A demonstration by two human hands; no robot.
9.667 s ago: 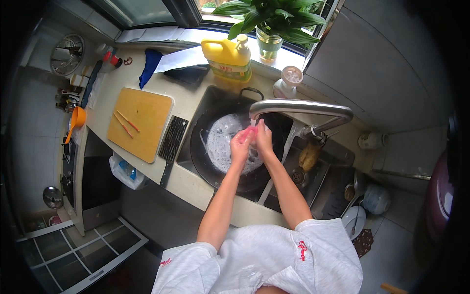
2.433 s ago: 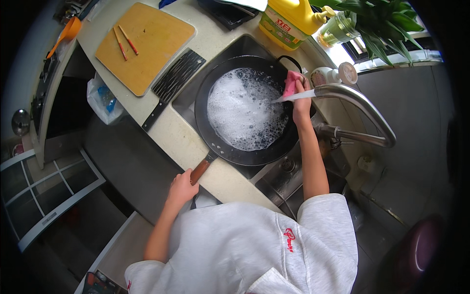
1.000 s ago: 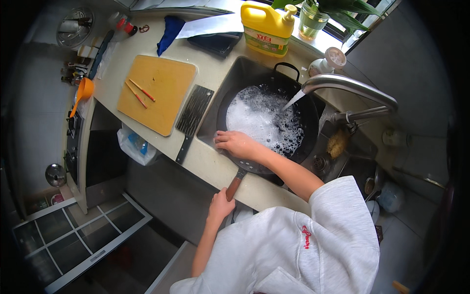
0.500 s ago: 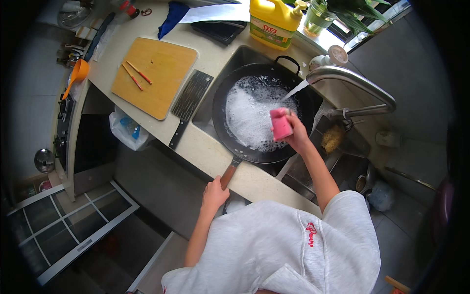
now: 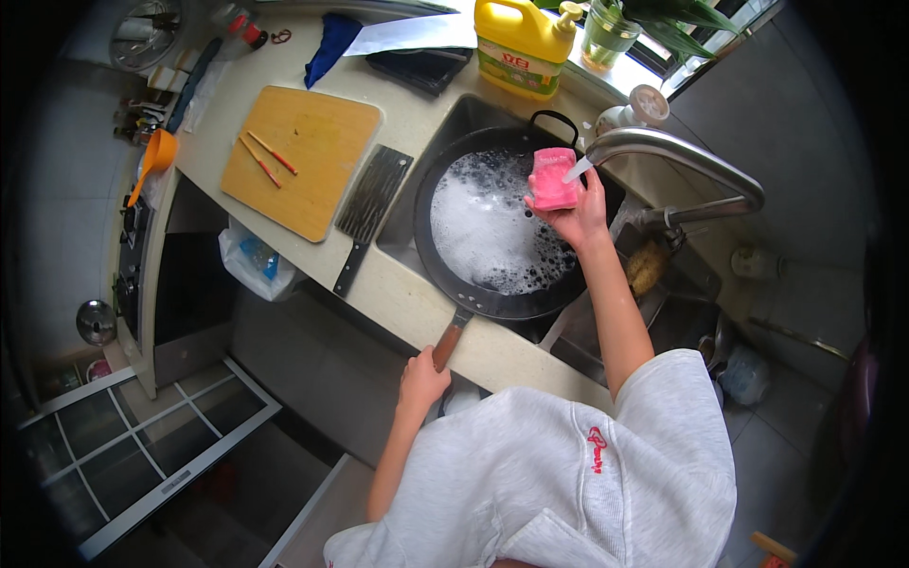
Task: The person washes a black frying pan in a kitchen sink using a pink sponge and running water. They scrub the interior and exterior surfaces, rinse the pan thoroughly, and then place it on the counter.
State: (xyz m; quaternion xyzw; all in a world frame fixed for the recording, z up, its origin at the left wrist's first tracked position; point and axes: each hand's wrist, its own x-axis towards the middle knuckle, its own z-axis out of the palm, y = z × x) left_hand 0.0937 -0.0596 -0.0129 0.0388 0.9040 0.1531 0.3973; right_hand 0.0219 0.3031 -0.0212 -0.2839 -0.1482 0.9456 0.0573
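A black wok [image 5: 438, 267] rests over the sink, its bowl filled with white suds and dark bubbly water. My left hand [image 5: 422, 381] is wrapped round the end of its wooden handle [image 5: 449, 345]. My right hand [image 5: 585, 214] grips a pink sponge [image 5: 555, 183] above the wok's far right part. Water from the curved metal faucet [image 5: 677, 142] runs onto the sponge's face. A black loop handle [image 5: 557, 115] stands on the wok's far rim.
Left of the sink lie a cleaver [image 5: 373, 199] and a wooden cutting board [image 5: 308, 161] with two sticks on it. A yellow detergent jug [image 5: 519, 57] stands behind the sink. A brown scrubber [image 5: 648, 268] sits in the right basin. An orange ladle [image 5: 154, 156] is at far left.
My right hand has moved away from me with the sponge, bringing it under the stream that fell into the wok before. My left hand stays on the handle.
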